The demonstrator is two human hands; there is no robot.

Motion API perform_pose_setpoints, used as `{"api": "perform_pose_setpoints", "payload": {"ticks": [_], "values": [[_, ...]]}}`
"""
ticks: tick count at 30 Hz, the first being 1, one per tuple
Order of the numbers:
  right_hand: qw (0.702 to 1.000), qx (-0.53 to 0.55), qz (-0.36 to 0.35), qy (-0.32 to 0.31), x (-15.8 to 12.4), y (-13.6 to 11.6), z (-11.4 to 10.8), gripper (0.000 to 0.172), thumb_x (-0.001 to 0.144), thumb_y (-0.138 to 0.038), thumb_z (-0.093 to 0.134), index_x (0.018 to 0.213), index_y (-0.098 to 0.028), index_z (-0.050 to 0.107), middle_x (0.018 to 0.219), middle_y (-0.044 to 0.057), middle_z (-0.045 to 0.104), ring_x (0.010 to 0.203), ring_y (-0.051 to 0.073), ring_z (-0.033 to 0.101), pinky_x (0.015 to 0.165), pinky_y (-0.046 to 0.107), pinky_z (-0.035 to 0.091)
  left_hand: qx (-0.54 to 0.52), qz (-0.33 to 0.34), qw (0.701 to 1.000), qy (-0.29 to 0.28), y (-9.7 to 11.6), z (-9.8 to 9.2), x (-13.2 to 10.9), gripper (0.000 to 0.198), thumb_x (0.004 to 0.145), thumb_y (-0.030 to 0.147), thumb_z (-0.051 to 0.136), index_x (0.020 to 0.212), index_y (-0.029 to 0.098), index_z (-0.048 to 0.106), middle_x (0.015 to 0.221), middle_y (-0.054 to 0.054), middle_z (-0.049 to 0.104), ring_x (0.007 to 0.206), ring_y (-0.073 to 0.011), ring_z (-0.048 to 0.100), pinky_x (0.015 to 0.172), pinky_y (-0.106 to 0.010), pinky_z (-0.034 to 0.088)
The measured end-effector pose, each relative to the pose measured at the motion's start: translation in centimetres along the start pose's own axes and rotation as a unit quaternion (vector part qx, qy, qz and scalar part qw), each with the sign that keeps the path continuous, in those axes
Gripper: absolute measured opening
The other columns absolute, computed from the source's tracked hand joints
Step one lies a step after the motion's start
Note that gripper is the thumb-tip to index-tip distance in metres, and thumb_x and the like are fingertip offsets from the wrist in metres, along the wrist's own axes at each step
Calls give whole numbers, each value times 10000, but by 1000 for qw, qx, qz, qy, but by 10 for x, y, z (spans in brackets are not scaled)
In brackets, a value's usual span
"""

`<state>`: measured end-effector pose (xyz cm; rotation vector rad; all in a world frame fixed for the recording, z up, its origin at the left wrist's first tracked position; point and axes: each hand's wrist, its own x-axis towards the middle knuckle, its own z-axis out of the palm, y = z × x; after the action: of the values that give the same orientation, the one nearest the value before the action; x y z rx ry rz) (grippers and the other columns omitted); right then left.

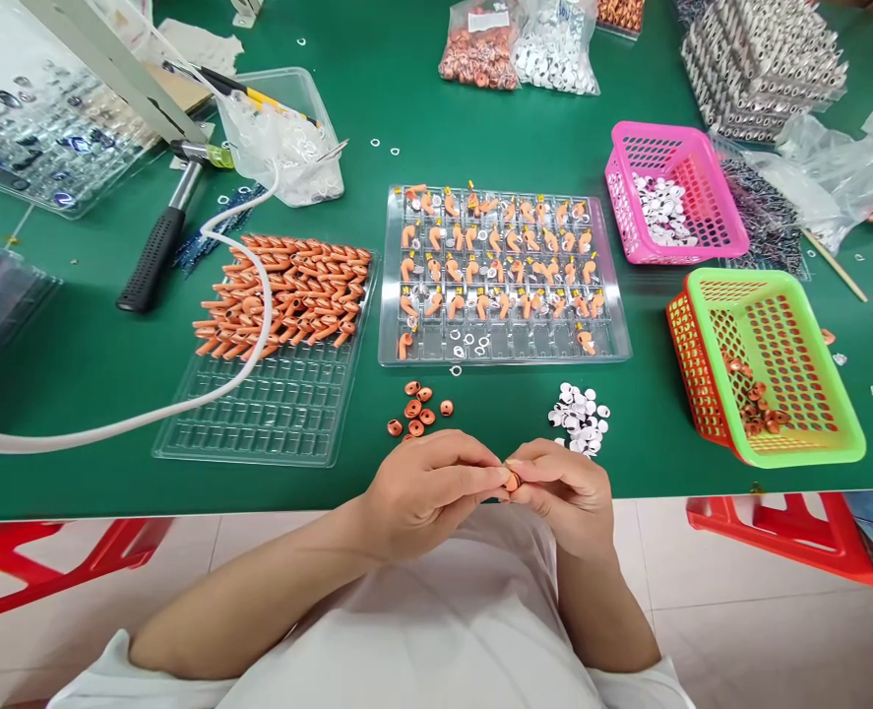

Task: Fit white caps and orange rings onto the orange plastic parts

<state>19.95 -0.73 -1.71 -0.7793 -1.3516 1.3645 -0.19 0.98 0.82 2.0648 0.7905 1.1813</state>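
Broadly, a smooth green worktop (406, 123) carries everything, its surface matt and flat. On it lies a clear moulded plastic tray (506, 356), thin-walled and glossy, with curved peach-coloured parts in its pockets; to its left, a second ribbed tray (259, 418) bears closely stacked copper-coloured tubes (280, 295). Smaller are the perforated baskets, one lime green (805, 455), one pink (668, 133), both apparently stiff plastic. At the worktop's near edge, the left hand (425, 492) and right hand (573, 492) meet, thumbs and fingers of each grip pinching one small copper-coloured piece (512, 481) between them. Just beyond lie a heap of flat white discs (582, 431) and some rounded, hollow copper-coloured caps (413, 408). Smallest in hand, the piece looks light, rigid and rather slick; its curve could skid under hard pressure, so opposite rims, held by the fingertips, seem the best hold.
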Motion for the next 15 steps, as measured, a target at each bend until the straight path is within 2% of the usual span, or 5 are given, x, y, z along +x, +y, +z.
{"api": "perform_pose_setpoints", "payload": {"ticks": [15], "values": [[1000, -14, -2, -4, 1, 0, 1, 329, 858, -130, 720, 1135, -306, 739, 894, 47, 754, 740, 169, 702, 602, 302, 598, 12, 8, 1000, 6, -1, -1, -1, 181, 912, 56, 583, 1020, 166, 678, 887, -77, 749, 788, -137, 713, 671, -217, 593]]}}
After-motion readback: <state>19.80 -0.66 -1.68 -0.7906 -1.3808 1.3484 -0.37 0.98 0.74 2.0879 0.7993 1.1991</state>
